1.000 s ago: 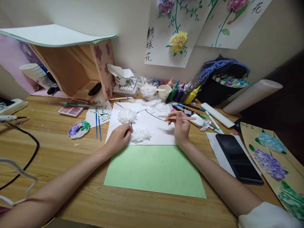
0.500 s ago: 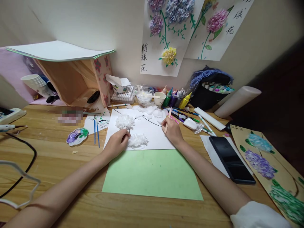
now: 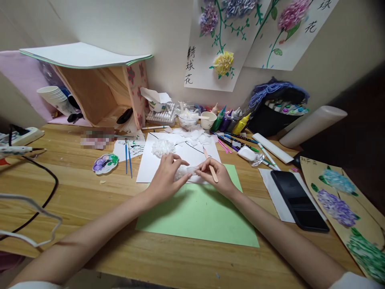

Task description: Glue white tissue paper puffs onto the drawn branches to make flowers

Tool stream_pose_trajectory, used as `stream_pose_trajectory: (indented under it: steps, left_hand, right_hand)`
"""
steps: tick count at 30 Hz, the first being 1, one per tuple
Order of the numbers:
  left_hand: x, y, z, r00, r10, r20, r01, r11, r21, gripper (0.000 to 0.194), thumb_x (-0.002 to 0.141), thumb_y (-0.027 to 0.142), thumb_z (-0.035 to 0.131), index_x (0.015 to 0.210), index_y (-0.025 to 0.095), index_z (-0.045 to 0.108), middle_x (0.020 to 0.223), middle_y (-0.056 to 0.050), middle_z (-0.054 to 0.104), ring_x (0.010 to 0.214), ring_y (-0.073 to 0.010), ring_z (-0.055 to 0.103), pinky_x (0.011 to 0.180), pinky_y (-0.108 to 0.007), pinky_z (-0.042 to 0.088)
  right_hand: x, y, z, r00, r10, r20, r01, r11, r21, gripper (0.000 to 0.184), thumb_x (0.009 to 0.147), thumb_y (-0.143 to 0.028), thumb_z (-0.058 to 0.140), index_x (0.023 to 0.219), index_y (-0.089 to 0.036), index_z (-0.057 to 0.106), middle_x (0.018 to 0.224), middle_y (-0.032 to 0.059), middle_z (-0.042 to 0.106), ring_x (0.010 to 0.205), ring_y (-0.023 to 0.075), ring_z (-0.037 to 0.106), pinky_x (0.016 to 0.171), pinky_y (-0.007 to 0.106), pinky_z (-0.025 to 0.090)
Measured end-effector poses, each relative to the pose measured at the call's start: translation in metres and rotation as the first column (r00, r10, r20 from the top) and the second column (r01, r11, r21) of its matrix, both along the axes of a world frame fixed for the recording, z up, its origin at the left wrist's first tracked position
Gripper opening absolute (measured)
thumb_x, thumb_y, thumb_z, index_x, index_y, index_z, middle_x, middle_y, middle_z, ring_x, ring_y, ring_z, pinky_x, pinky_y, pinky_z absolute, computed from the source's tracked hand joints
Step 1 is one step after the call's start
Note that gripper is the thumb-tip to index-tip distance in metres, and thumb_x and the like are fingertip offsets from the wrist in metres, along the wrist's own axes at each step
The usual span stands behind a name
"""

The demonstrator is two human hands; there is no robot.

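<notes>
My left hand is over the lower part of the white paper sheet, thumb and forefinger apart beside a small white paper piece. My right hand pinches that piece at its fingertips while a wooden craft stick lies across its fingers. Above the left hand, a fluffy white paper flower is fixed to the sheet. A second white flower is mostly covered by my left hand. Torn white paper pieces lie along the sheet's upper edge, near a dark drawn line. Green paper shows below the sheet.
Left of the sheet are blue brushes and a paint palette. Behind it stand a bowl of paper scraps, a cup and paint bottles. To the right lie pens, a phone and a flower picture.
My right hand has come left and toward me, bringing a paper piece to the lower flower. The left hand has shifted right and opened its fingers. The view has also shifted.
</notes>
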State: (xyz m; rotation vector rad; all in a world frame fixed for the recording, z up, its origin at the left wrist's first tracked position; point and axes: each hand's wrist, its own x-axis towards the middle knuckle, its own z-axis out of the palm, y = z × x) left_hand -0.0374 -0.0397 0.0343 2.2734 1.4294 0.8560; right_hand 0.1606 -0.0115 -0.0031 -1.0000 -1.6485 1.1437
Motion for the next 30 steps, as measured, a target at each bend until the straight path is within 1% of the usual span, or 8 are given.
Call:
stream_pose_trajectory:
  steps: [5,8,11,14,20,24,27,30]
  left_hand:
    - [0.004,-0.002,-0.007,0.998,-0.014,0.059,0.019,0.997,-0.075,0.014,0.085,0.031,0.051,0.085,0.021,0.060,0.097,-0.005,0.053,0.097,-0.0205,0.044,0.086,-0.035,0.037]
    - [0.002,-0.004,-0.015,0.998,-0.025,0.054,0.030,0.994,-0.102,0.011,0.084,0.029,0.053,0.082,0.020,0.060,0.097,-0.005,0.054,0.096,-0.0203,0.045,0.085,-0.036,0.038]
    - [0.002,-0.005,-0.021,0.999,-0.030,0.012,0.031,0.996,-0.085,0.010,0.083,0.027,0.054,0.081,0.020,0.061,0.101,-0.006,0.053,0.097,-0.0208,0.044,0.086,-0.037,0.038]
    - [0.003,-0.005,-0.023,0.999,-0.007,-0.035,0.007,1.000,-0.017,0.009,0.083,0.025,0.054,0.082,0.019,0.061,0.107,-0.007,0.052,0.101,-0.0221,0.041,0.088,-0.039,0.037]
    - [0.006,-0.011,-0.014,0.999,-0.019,-0.029,0.019,1.000,0.005,0.009,0.081,0.024,0.054,0.078,0.020,0.061,0.110,-0.006,0.051,0.105,-0.0219,0.039,0.091,-0.039,0.036]
    - [0.009,-0.015,-0.014,0.999,0.009,-0.053,-0.009,1.000,0.004,0.008,0.079,0.024,0.056,0.075,0.021,0.062,0.112,-0.005,0.050,0.107,-0.0231,0.038,0.091,-0.041,0.034]
    - [0.010,-0.011,-0.019,0.985,0.132,-0.109,-0.121,0.988,0.097,0.009,0.079,0.024,0.055,0.075,0.020,0.062,0.115,-0.007,0.050,0.110,-0.0259,0.036,0.091,-0.043,0.033]
    - [0.010,-0.007,-0.024,0.971,0.172,-0.166,-0.146,0.976,0.162,0.010,0.080,0.024,0.054,0.075,0.019,0.061,0.115,-0.008,0.051,0.111,-0.0273,0.036,0.090,-0.044,0.032]
  right_hand:
    - [-0.002,-0.007,-0.003,0.998,0.055,-0.005,-0.055,0.997,-0.054,0.022,0.071,-0.034,0.068,0.075,-0.019,0.052,0.078,0.0027,0.064,0.070,0.0151,0.061,0.065,0.028,0.050]
    - [-0.001,-0.011,-0.001,0.998,-0.029,-0.058,0.028,0.999,-0.026,0.019,0.079,-0.038,0.059,0.077,-0.019,0.055,0.074,0.0022,0.064,0.067,0.0146,0.060,0.062,0.028,0.048]
    - [0.002,-0.017,0.002,0.981,-0.078,-0.176,0.087,0.995,0.044,0.037,0.091,-0.044,0.034,0.085,-0.020,0.061,0.062,0.0013,0.063,0.056,0.0133,0.056,0.055,0.027,0.044]
    - [0.006,-0.021,0.000,0.984,-0.010,-0.181,0.026,0.996,0.090,0.055,0.093,-0.049,0.021,0.097,-0.019,0.067,0.058,0.0024,0.063,0.051,0.0136,0.051,0.051,0.028,0.040]
    - [0.007,-0.022,-0.004,0.940,-0.084,-0.332,0.131,0.984,0.124,0.055,0.089,-0.053,0.028,0.062,-0.020,0.063,0.049,0.0016,0.055,0.048,0.0135,0.044,0.049,0.029,0.034]
    - [0.006,-0.022,-0.005,0.907,-0.125,-0.403,0.175,0.981,0.089,0.048,0.088,-0.051,0.031,0.059,-0.021,0.053,0.042,-0.0017,0.047,0.042,0.0126,0.041,0.046,0.028,0.032]
    - [0.006,-0.021,-0.007,0.935,-0.064,-0.350,0.102,0.991,0.091,0.047,0.091,-0.046,0.032,0.057,-0.020,0.052,0.044,-0.0022,0.046,0.040,0.0108,0.040,0.044,0.027,0.030]
    - [0.006,-0.021,-0.008,0.980,-0.003,-0.200,0.033,0.988,0.149,0.046,0.093,-0.040,0.032,0.056,-0.019,0.051,0.046,-0.0019,0.047,0.041,0.0098,0.039,0.045,0.026,0.030]
